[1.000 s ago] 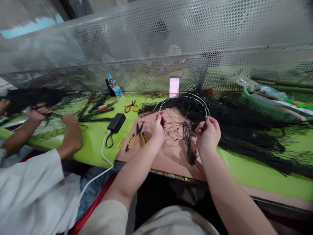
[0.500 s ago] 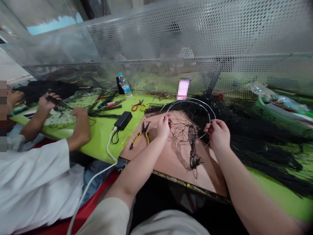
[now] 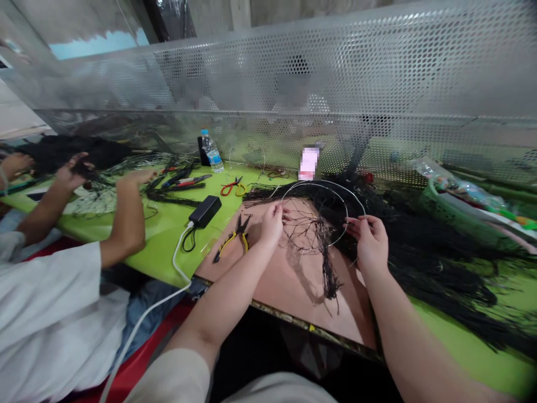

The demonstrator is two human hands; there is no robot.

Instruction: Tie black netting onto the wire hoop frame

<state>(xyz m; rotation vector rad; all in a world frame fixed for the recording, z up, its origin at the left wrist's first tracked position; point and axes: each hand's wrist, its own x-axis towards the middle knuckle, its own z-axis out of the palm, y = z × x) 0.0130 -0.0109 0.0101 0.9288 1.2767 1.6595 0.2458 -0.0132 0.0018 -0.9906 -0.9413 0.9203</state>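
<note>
A thin silvery wire ring [image 3: 348, 209], looking like two loops, is held up between my two hands over the brown board [image 3: 272, 280]. My left hand [image 3: 272, 226] pinches its left side with thumb and fingers. My right hand [image 3: 372, 243] is closed on the wire at the right side. Thin dark strands spread like a web inside the ring, and a bundle of black strands [image 3: 329, 274] hangs from them toward the board. The fingertips partly hide where the wire is gripped.
Yellow-handled pliers [image 3: 229, 240] lie left of my left forearm. Behind are red-and-yellow pliers [image 3: 232, 186], a water bottle [image 3: 215, 157] and a lit phone [image 3: 309, 162]. A black adapter [image 3: 205, 211] trails a white cable. Black strands [image 3: 440, 252] heap at right beside a green basket [image 3: 444, 210]. A co-worker's arm [image 3: 126, 224] is at left.
The view has shifted slightly. The ring has turned a little, its two loops now spread farther apart at the right, and the hanging bundle has swung. The co-worker's nearer hand has lifted and opened.
</note>
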